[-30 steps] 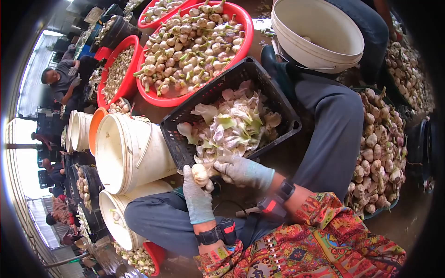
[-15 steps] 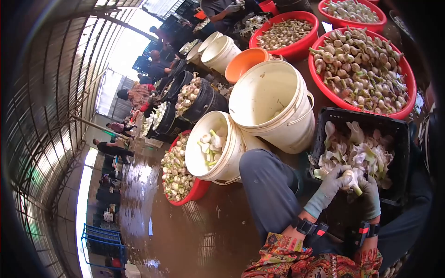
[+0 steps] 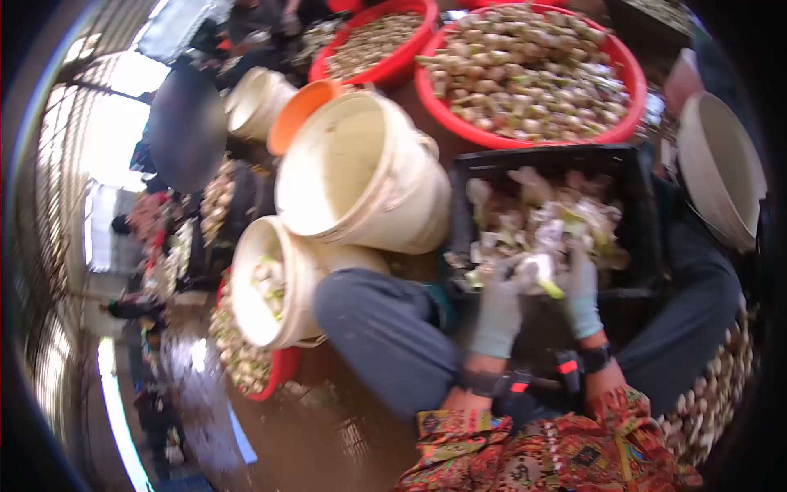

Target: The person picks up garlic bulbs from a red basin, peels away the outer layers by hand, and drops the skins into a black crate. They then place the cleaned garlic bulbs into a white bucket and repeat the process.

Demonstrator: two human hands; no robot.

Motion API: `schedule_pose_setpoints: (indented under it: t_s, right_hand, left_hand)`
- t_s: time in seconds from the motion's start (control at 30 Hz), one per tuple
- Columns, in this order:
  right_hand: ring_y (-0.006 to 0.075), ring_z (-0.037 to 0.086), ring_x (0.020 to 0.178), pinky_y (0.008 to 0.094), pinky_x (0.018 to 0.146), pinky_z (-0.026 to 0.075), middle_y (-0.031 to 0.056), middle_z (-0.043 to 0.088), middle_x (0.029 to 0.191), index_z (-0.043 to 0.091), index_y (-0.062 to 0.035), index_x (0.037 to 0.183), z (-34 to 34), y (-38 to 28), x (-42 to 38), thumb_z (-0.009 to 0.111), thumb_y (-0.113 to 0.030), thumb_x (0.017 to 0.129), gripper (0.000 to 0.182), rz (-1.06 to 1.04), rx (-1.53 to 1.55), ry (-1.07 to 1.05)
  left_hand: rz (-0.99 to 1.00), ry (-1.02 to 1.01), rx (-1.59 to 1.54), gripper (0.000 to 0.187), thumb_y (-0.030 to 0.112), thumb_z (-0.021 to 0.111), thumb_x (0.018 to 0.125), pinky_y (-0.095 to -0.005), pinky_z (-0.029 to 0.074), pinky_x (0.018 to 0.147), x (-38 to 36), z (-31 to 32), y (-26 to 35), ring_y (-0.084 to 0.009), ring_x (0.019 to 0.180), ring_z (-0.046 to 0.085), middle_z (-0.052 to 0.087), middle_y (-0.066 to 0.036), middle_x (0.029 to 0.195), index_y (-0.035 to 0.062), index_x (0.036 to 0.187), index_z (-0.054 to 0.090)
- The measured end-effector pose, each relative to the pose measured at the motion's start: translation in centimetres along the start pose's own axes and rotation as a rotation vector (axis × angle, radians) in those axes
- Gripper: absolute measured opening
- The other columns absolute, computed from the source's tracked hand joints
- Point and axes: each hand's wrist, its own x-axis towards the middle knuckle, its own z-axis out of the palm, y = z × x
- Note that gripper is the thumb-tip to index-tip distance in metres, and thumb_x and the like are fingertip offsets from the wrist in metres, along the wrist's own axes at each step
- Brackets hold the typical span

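Note:
Both my hands, in pale work gloves, are low over the near side of a black crate point(image 3: 639, 283) holding loose garlic skins point(image 3: 566, 221). A whitish garlic bulb point(image 3: 537, 272) with a green stem end sits between them. My left hand point(image 3: 500, 291) is closed on the bulb's left side. My right hand point(image 3: 583, 275) grips it from the right, near the stem. Motion blur smears the fingertips, and some fingers merge with the skins behind.
A red tub point(image 3: 635, 98) heaped with garlic bulbs stands beyond the crate. To the left are a large white bucket point(image 3: 410, 197), an orange bucket point(image 3: 287, 119) and a smaller white bucket point(image 3: 299, 299) with peeled garlic. Another white bucket point(image 3: 721, 164) stands at right. More garlic point(image 3: 713, 402) lies beside my right leg.
The camera view has swung right, so buckets and tubs sit further left and a white bucket appears at right. The garlic bulb stays between my hands, now closer to the skins.

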Motion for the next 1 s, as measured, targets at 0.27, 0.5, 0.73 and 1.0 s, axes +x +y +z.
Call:
schedule_pose_setpoints:
  t_s: [0.27,0.5,0.73,1.0]
  right_hand:
    - [0.0352,0.063,0.087,0.0457,0.073,0.051,0.0177,0.062,0.096,0.056,-0.0108,0.116,-1.4,4.7,2.2,0.061,-0.013,0.079,0.037,0.201,-0.414,-0.128]
    - [0.0300,0.062,0.073,0.0355,0.067,0.048,0.0162,0.062,0.077,0.063,-0.0025,0.092,-5.2,-2.5,0.3,0.071,-0.035,0.079,0.036,0.163,0.554,-0.328]
    - [0.0353,0.062,0.072,0.0414,0.065,0.048,0.0200,0.061,0.073,0.060,0.0011,0.085,-3.2,-2.6,-0.2,0.068,-0.020,0.076,0.025,0.200,0.275,-0.224]
    - [0.0384,0.059,0.072,0.0441,0.064,0.048,0.0193,0.058,0.076,0.054,-0.0005,0.084,-3.1,-0.8,0.6,0.067,-0.014,0.071,0.023,0.096,0.183,-0.026]
  left_hand:
    - [0.085,-0.249,-0.454,0.051,0.014,0.062,0.089,-0.0461,0.049,0.095,-2.1,1.1,4.7,-0.0294,0.109,0.057,0.055,-0.018,0.122,-0.0032,0.132,0.042]
    - [0.033,-0.154,-0.448,0.045,0.020,0.057,0.093,-0.0380,0.047,0.094,-0.8,1.3,2.2,-0.0259,0.107,0.056,0.055,-0.016,0.120,-0.0012,0.131,0.044]
    - [-0.010,-0.033,-0.254,0.037,0.023,0.053,0.096,-0.0355,0.047,0.090,-0.6,2.1,0.5,-0.0225,0.102,0.056,0.057,-0.013,0.115,0.0019,0.125,0.047]
    - [-0.121,0.016,0.188,0.035,0.022,0.052,0.096,-0.0320,0.050,0.083,-1.2,4.6,2.7,-0.0185,0.095,0.060,0.060,-0.011,0.108,-0.0016,0.122,0.050]
